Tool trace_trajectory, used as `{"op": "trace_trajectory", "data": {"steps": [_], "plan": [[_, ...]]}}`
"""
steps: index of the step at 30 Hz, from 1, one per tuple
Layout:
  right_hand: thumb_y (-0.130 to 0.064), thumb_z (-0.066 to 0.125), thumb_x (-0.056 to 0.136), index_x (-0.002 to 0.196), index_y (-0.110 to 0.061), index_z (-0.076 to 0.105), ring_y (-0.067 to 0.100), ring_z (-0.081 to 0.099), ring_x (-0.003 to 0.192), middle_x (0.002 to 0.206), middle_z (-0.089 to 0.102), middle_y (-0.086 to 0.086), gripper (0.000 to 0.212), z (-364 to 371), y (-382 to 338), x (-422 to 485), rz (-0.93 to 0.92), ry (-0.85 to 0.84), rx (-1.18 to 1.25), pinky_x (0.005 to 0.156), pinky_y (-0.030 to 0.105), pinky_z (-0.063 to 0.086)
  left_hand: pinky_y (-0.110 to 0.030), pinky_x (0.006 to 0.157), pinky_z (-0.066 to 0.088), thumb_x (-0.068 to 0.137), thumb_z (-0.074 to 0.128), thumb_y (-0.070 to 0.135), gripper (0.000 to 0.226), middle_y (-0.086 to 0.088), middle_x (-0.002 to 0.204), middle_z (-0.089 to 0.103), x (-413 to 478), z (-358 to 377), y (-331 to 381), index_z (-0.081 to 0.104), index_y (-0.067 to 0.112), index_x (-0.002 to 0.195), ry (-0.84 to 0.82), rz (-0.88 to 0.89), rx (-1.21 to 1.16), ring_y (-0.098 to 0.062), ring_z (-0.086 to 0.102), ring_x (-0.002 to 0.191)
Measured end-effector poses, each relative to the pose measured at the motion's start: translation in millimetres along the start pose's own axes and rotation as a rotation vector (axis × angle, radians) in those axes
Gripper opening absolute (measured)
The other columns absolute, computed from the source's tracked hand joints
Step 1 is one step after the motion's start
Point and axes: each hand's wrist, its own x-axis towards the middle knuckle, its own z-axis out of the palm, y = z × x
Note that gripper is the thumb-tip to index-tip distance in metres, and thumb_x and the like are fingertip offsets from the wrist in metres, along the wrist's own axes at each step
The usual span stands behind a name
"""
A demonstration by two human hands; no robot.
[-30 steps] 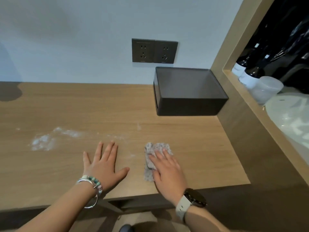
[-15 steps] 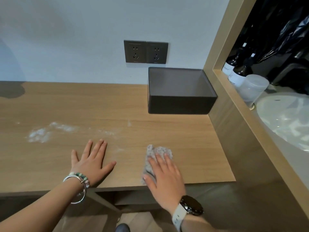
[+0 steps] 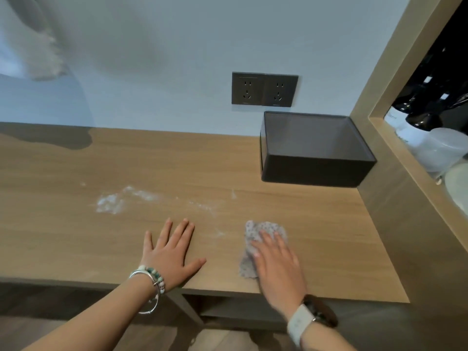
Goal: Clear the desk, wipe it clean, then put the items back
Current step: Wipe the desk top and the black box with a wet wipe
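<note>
A speckled grey cloth (image 3: 255, 231) lies flat on the wooden desk (image 3: 316, 224) near its front edge. My right hand (image 3: 277, 262) presses on the cloth with straight fingers and covers its right half. My left hand (image 3: 172, 252) rests flat on the bare wood to the left, fingers spread, holding nothing. White powder (image 3: 111, 202) is smeared across the desk beyond my left hand, and a thinner trail of it runs right towards the cloth.
An empty dark open box (image 3: 314, 171) stands at the desk's back right corner below two wall sockets (image 3: 264, 89). A wooden side panel (image 3: 405, 211) closes the desk's right side. Behind it a shelf holds dark bottles (image 3: 415, 117) and a white container (image 3: 440, 148).
My right hand has slid the cloth a little back and forth near the front edge. My left hand stays flat in the same spot. The camera has swung left.
</note>
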Motion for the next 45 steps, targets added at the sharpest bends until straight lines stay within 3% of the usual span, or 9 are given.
{"op": "trace_trajectory", "data": {"steps": [5, 9, 13, 18, 25, 29, 32, 41, 45], "plan": [[-0.024, 0.034, 0.099, 0.143, -0.016, 0.032, 0.021, 0.015, 0.144, 0.154, 0.026, 0.004, 0.045, -19, 17, 39, 0.405, 0.250, 0.127, 0.118, 0.040, 0.013, -0.052, 0.114, -0.005, 0.045, -0.021, 0.087, 0.116, 0.016, 0.139, -0.030, 11, -15, -60, -0.016, 0.031, 0.146, 0.013, 0.053, 0.084, -0.015, -0.022, 0.140], [-0.047, 0.025, 0.096, 0.141, -0.026, 0.034, 0.011, 0.013, 0.144, 0.154, 0.024, -0.008, 0.050, 14, -70, 38, 0.127, 0.159, 0.173, 0.119, 0.036, 0.007, -0.045, 0.113, -0.009, 0.041, -0.034, 0.084, 0.112, 0.018, 0.143, -0.024, 19, -12, -100, -0.021, 0.033, 0.140, 0.041, 0.145, 0.089, -0.012, -0.023, 0.138], [-0.054, 0.036, 0.094, 0.129, -0.034, 0.045, 0.005, 0.011, 0.143, 0.152, 0.022, -0.019, 0.041, 22, -86, 44, 0.041, 0.074, 0.147, 0.116, 0.032, 0.006, -0.037, 0.109, 0.013, 0.085, 0.007, 0.074, 0.080, 0.004, 0.145, 0.041, 23, -10, -123, 0.031, 0.025, 0.143, 0.095, 0.283, 0.095, -0.015, 0.018, 0.138], [-0.033, 0.042, 0.096, 0.128, -0.029, 0.047, 0.020, 0.025, 0.140, 0.149, 0.035, -0.001, 0.032, -3, -27, 47, 0.435, 0.294, 0.183, 0.114, 0.045, 0.021, -0.036, 0.108, 0.015, 0.086, 0.031, 0.065, 0.063, 0.004, 0.137, 0.051, 27, -6, -138, 0.047, 0.027, 0.134, 0.196, 0.327, -0.036, -0.014, 0.032, 0.132], [-0.036, 0.030, 0.095, 0.141, -0.043, 0.030, 0.008, 0.005, 0.144, 0.152, 0.015, -0.020, 0.047, 42, -124, 51, -0.106, 0.098, 0.024, 0.116, 0.033, 0.008, -0.047, 0.105, 0.015, 0.081, 0.036, 0.063, 0.065, -0.001, 0.136, 0.053, 29, -1, -136, 0.051, 0.024, 0.131, 0.280, 0.234, 0.019, -0.018, 0.028, 0.132], [-0.023, 0.044, 0.092, 0.136, -0.027, 0.040, 0.028, 0.032, 0.134, 0.145, 0.038, 0.009, 0.045, 9, -38, 72, 0.346, 0.315, 0.069, 0.104, 0.043, 0.033, -0.048, 0.106, 0.014, 0.081, 0.034, 0.064, 0.066, 0.000, 0.137, 0.052, 28, 1, -136, 0.049, 0.024, 0.132, 0.295, 0.235, 0.040, -0.018, 0.027, 0.133], [-0.028, 0.037, 0.097, 0.144, -0.022, 0.030, 0.031, 0.023, 0.139, 0.151, 0.030, 0.009, 0.048, -16, -11, 100, 0.628, 0.335, 0.110, 0.112, 0.050, 0.025, -0.050, 0.113, 0.008, 0.079, 0.028, 0.068, 0.077, 0.001, 0.149, 0.036, 30, 0, -136, 0.041, 0.024, 0.141, 0.323, 0.113, -0.068, -0.016, 0.016, 0.142], [-0.029, 0.035, 0.100, 0.143, -0.038, 0.033, 0.007, 0.010, 0.144, 0.151, 0.023, -0.019, 0.044, 23, -128, 81, -0.312, 0.011, 0.006, 0.112, 0.027, -0.001, -0.055, 0.112, 0.000, 0.077, 0.016, 0.067, 0.083, 0.002, 0.154, 0.024, 30, 1, -136, 0.032, 0.024, 0.145, 0.318, -0.037, -0.105, -0.017, 0.007, 0.144], [-0.020, 0.038, 0.096, 0.135, -0.028, 0.045, 0.025, 0.041, 0.131, 0.141, 0.044, 0.003, 0.041, 0, -37, 105, 0.092, 0.250, 0.015, 0.106, 0.043, 0.037, -0.056, 0.112, 0.008, 0.080, 0.024, 0.064, 0.077, 0.002, 0.151, 0.032, 31, 3, -137, 0.038, 0.021, 0.143, 0.312, -0.032, -0.112, -0.018, 0.015, 0.142]]}}
